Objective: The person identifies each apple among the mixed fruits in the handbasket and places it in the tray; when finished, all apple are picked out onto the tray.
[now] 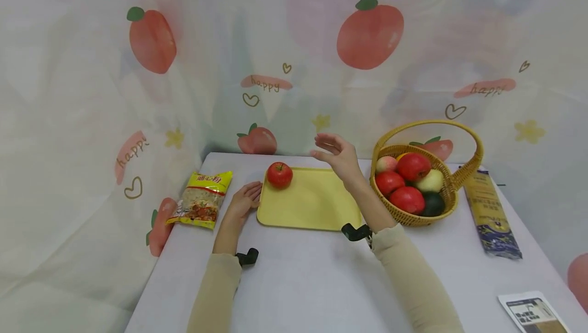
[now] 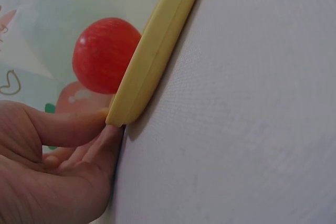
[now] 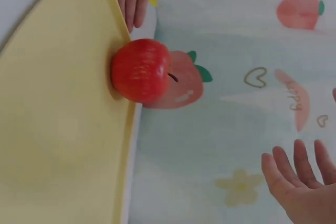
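Beige sleeves [image 1: 413,282] lead to the empty, loosely spread right hand [image 1: 340,157] and the left hand [image 1: 245,200] pinching the tray [image 1: 312,201], whose tilting could roll the apple [image 1: 279,175] off.

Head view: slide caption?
Left hand grips a yellow tray bearing one red apple; right hand, empty, hovers near a fruit basket.

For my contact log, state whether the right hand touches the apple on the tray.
Apart. The right wrist view shows the right hand well clear of the apple, with patterned backdrop visible between them.
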`<state>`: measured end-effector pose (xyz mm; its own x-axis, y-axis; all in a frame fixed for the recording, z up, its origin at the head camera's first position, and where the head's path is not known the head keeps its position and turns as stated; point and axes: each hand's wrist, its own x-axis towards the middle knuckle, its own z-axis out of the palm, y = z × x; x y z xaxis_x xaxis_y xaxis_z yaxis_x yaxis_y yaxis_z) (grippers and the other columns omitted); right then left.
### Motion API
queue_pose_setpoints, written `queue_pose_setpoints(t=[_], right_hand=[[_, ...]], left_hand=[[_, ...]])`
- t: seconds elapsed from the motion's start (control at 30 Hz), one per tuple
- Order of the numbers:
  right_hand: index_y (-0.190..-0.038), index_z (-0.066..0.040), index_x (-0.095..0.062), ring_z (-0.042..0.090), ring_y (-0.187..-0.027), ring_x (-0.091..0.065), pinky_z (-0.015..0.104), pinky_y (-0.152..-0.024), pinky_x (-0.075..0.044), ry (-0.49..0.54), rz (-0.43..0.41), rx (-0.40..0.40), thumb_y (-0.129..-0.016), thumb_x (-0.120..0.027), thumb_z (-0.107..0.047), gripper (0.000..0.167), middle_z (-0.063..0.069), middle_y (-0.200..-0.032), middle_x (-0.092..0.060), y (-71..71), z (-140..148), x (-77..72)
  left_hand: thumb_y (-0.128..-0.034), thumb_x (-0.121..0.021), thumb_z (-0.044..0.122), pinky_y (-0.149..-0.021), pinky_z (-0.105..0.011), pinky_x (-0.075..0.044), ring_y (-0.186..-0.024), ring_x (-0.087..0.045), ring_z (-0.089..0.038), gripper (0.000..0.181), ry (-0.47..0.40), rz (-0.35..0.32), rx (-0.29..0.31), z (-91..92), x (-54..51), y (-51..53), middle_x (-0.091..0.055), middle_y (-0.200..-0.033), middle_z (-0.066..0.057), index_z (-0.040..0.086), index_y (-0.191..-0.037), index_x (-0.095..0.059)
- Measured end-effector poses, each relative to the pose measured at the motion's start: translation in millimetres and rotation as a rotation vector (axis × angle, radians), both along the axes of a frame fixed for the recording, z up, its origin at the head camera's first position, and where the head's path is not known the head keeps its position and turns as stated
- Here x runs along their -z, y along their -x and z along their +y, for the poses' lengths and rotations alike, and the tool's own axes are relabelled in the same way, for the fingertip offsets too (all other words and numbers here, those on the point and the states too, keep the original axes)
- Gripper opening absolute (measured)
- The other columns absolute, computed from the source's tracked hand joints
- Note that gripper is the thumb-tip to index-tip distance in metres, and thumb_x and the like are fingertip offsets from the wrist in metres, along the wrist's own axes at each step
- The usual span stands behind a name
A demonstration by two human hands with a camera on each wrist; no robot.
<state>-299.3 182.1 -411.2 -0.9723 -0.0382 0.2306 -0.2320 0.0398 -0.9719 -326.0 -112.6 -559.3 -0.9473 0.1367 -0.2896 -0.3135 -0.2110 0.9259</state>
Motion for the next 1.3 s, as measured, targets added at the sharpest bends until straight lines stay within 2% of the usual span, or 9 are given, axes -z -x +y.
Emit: queue_pose_setpoints(t=[0.27, 0.5, 0.63, 0.73, 0.93, 1.0, 1.13, 1.3], right_hand=[[-0.140, -0.005, -0.061, 0.036, -0.134, -0.057, 0.020, -0.097, -0.056, 0.025, 0.020, 0.043, -0.092, -0.079, -0.008, 0.051, 0.005, -0.132, -0.068, -15.5, 31, -18.9], [-0.140, 0.001, -0.059, 0.026, -0.127, -0.063, 0.020, -0.097, -0.056, 0.072, 0.034, 0.059, -0.092, -0.079, -0.007, 0.052, 0.004, -0.128, -0.069, -30.7, 60, -26.6], [-0.140, 0.001, -0.060, 0.029, -0.129, -0.062, 0.020, -0.098, -0.055, 0.083, 0.035, 0.071, -0.092, -0.079, -0.009, 0.052, 0.004, -0.127, -0.070, -35.7, 75, -31.0], [-0.138, -0.001, -0.061, 0.029, -0.129, -0.063, 0.020, -0.099, -0.055, 0.082, 0.042, 0.080, -0.093, -0.079, -0.011, 0.050, 0.005, -0.128, -0.070, -37.8, 85, -33.8], [-0.136, 0.005, -0.061, 0.016, -0.116, -0.069, 0.020, -0.096, -0.057, 0.100, 0.045, 0.121, -0.093, -0.080, -0.013, 0.051, 0.012, -0.128, -0.070, -43.1, 105, -39.3], [-0.137, 0.003, -0.062, 0.013, -0.113, -0.070, 0.019, -0.093, -0.057, 0.088, 0.030, 0.146, -0.092, -0.080, -0.016, 0.052, 0.011, -0.128, -0.071, -45.6, 112, -40.5], [-0.138, 0.001, -0.062, 0.014, -0.112, -0.070, 0.017, -0.093, -0.056, 0.051, 0.000, 0.174, -0.094, -0.079, -0.020, 0.052, 0.008, -0.126, -0.072, -50.1, 127, -39.9], [-0.138, 0.005, -0.060, 0.014, -0.107, -0.071, 0.018, -0.093, -0.057, 0.047, -0.008, 0.172, -0.095, -0.078, -0.018, 0.052, 0.009, -0.123, -0.073, -54.0, 149, -38.1]], left_hand=[[-0.0862, -0.047, -0.031, -0.124, -0.040, -0.033, -0.150, -0.040, -0.030, 0.075, -0.015, -0.004, 0.004, -0.3, -1.3, -0.4, -0.044, -0.160, -0.021, -0.001, -0.155, -0.042], [-0.0839, -0.045, -0.032, -0.124, -0.040, -0.032, -0.151, -0.039, -0.031, 0.078, -0.056, 0.001, 0.013, -1.3, 1.9, -1.9, -0.042, -0.161, -0.023, -0.003, -0.156, -0.040], [-0.0842, -0.044, -0.033, -0.124, -0.041, -0.031, -0.151, -0.039, -0.031, 0.077, -0.072, 0.009, 0.020, -2.4, 1.5, -2.6, -0.042, -0.160, -0.024, -0.005, -0.155, -0.039], [-0.0843, -0.043, -0.033, -0.124, -0.041, -0.031, -0.151, -0.038, -0.032, 0.076, -0.065, 0.020, 0.024, -3.4, 1.0, -2.2, -0.041, -0.160, -0.025, -0.006, -0.156, -0.037], [-0.0838, -0.041, -0.034, -0.124, -0.042, -0.031, -0.151, -0.038, -0.033, 0.077, -0.075, 0.025, 0.025, -4.2, 0.6, -1.1, -0.040, -0.161, -0.026, -0.007, -0.156, -0.036], [-0.0840, -0.041, -0.034, -0.124, -0.041, -0.031, -0.151, -0.038, -0.033, 0.077, -0.078, 0.024, 0.023, -4.1, 0.8, -1.0, -0.040, -0.161, -0.026, -0.007, -0.156, -0.036], [-0.0843, -0.042, -0.033, -0.124, -0.040, -0.032, -0.151, -0.039, -0.032, 0.077, -0.074, 0.014, 0.017, -4.0, 0.6, -1.8, -0.041, -0.161, -0.025, -0.006, -0.156, -0.037], [-0.0848, -0.043, -0.033, -0.124, -0.040, -0.032, -0.151, -0.040, -0.030, 0.077, -0.069, 0.003, 0.013, -3.2, 0.8, -0.9, -0.041, -0.161, -0.023, -0.004, -0.156, -0.038]])
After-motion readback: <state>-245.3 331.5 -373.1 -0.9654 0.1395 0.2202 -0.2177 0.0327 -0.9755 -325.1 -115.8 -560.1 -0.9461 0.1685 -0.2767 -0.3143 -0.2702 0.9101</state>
